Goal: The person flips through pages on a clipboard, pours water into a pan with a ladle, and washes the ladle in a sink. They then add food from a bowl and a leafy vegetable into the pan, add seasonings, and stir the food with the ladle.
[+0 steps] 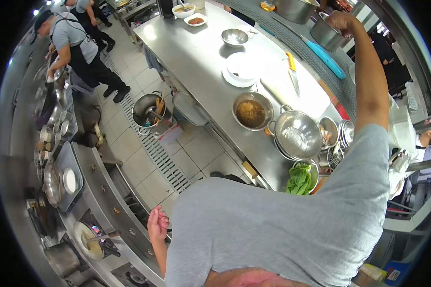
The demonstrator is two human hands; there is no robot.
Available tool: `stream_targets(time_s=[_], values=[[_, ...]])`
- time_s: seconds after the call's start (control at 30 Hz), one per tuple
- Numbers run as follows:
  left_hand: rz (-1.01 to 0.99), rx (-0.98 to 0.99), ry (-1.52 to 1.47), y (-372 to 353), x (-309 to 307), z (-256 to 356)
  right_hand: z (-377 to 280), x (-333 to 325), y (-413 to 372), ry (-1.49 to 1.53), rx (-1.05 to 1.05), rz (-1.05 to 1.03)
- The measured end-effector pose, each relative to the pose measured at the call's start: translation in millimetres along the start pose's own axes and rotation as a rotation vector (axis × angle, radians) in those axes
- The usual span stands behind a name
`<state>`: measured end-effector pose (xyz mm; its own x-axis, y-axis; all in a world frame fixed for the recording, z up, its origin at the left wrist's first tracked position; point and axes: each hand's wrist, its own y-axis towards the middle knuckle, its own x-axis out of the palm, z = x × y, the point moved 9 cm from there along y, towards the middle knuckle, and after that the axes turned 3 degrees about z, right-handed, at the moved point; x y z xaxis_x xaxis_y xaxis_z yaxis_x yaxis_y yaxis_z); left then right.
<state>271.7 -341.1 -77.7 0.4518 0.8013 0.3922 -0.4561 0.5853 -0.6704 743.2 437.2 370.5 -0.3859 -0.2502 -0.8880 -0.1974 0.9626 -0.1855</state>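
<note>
My right arm reaches up and forward to the shelf above the counter. There my right hand (341,23) is closed at the rim of a small metal pot (326,37); its fingertips are partly hidden. Low at my left side, my left hand (158,223) has its fingers loosely curled, with nothing visible in them. Beside the pot on the shelf are a larger metal pot (294,10) and a long tool with a blue handle (324,58).
The steel counter (196,52) bears a bowl of brown sauce (250,114), a colander (299,135), leafy greens (300,179), white plates (240,69) and a yellow-handled knife (292,71). Behind-left, a pan (88,241) sits on the stove. A co-worker (76,48) stands at the far left.
</note>
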Motion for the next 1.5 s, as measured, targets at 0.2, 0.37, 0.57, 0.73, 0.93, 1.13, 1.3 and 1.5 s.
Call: stream_targets(time_s=[0.2,0.37,0.57,0.73,0.93,1.13,1.3,1.5], values=[[-0.005,-0.004,0.003,-1,3,2,-2,-10,15,-0.227,0.029,-0.153],[0.028,-0.011,0.005,2,-2,1,-12,-27,10,-0.017,-0.115,0.053],[0.034,-0.032,0.008,3,-5,1,-21,-45,-15,-0.06,-0.157,0.185],[0.078,-0.018,0.061,7,-15,3,-8,-79,6,-0.28,-0.34,0.301],[0.043,0.008,0.098,-4,-16,6,-105,-39,-21,-0.206,-0.663,0.176],[0.13,0.113,0.079,-49,-84,-13,-339,247,-198,0.119,-0.918,-0.287],[0.219,0.3,0.039,-134,-136,3,-527,497,-390,0.112,-1.327,-0.526],[0.476,0.524,-0.17,-250,-206,24,-695,710,-639,0.139,-1.822,-0.557]])
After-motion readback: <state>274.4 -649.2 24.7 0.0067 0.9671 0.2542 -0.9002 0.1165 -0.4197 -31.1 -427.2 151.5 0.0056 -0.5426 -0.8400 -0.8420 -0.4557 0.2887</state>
